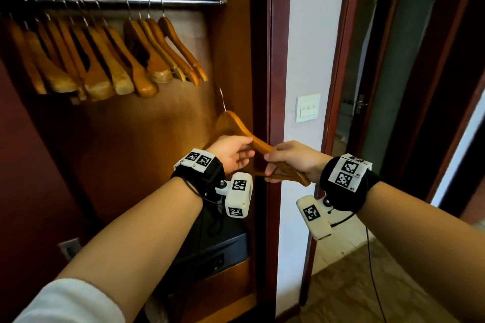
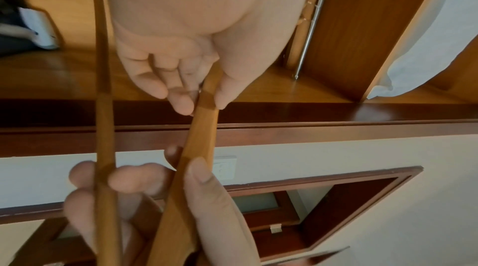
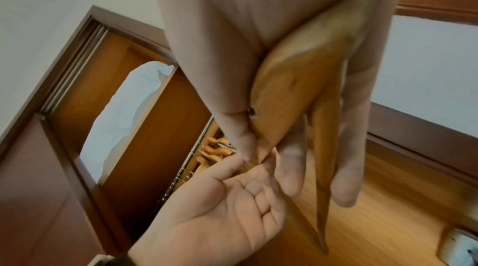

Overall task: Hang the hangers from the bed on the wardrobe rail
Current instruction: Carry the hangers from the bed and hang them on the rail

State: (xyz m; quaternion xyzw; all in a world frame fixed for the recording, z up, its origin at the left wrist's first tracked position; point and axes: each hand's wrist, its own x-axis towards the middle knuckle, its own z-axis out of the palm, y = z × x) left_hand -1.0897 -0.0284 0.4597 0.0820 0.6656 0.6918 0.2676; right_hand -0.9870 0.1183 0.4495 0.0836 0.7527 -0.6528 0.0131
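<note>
Gripping wooden hanger (image 1: pixel 237 126): left hand (image 1: pixel 231 153) fingers pinch arm, right hand (image 1: pixel 291 161) fingers clasp end.

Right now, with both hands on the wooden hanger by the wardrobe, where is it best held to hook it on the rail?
Probably the neck of the wooden hanger, just under its metal hook, taken from below. The hook points up toward the rail, so a grip there keeps it free. The left hand pinches the upper arm nearby; the right hand holds the low end.
</note>
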